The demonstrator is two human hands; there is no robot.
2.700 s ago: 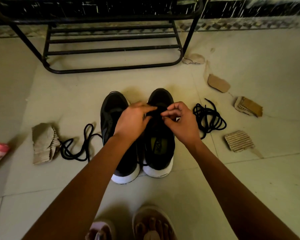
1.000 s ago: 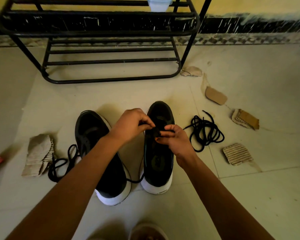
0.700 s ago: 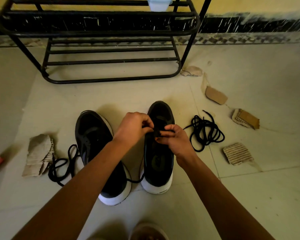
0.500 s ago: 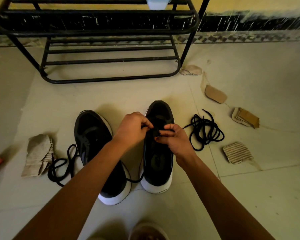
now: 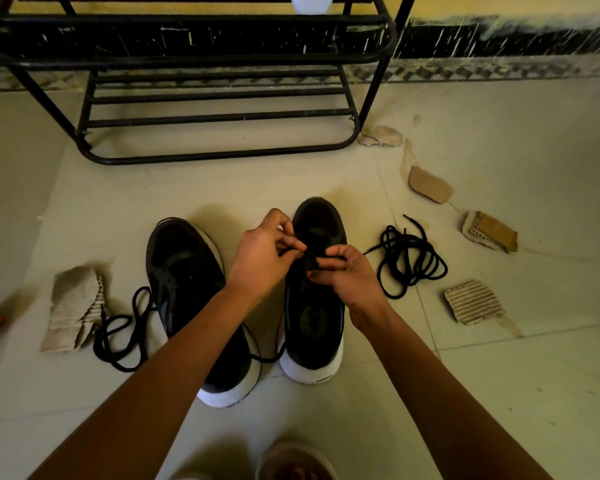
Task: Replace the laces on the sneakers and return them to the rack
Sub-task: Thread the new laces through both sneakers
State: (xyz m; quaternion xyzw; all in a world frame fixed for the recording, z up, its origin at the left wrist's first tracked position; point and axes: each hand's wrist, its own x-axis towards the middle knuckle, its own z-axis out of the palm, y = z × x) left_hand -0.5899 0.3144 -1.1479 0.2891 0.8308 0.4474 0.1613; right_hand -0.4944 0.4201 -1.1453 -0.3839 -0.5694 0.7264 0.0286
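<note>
Head camera looks down on our two hands, which meet over the front part of the right sneaker (image 5: 314, 327). The left hand (image 5: 258, 259) has its fingers (image 5: 284, 233) curled and pinches a black lace (image 5: 310, 263). The right hand (image 5: 352, 277) pinches the same lace from the other side, so both sets of fingertips nearly touch. The eyelets must be right under them, but our hands hide them. We judge this lace to be light, soft and limp, so it bends away easily. It is better to take it close to its stiffer tip, between thumb and index finger. The sneaker seems light, with a soft upper and a firmer white sole (image 5: 312, 372), so it may slide on the smooth floor (image 5: 291, 178) when we pull. The left sneaker (image 5: 187, 282) stands just outside our left fingers, a loose lace coil (image 5: 409, 261) lies near the right fingers, and the rack (image 5: 201, 155) stands well ahead of the fingertips.
</note>
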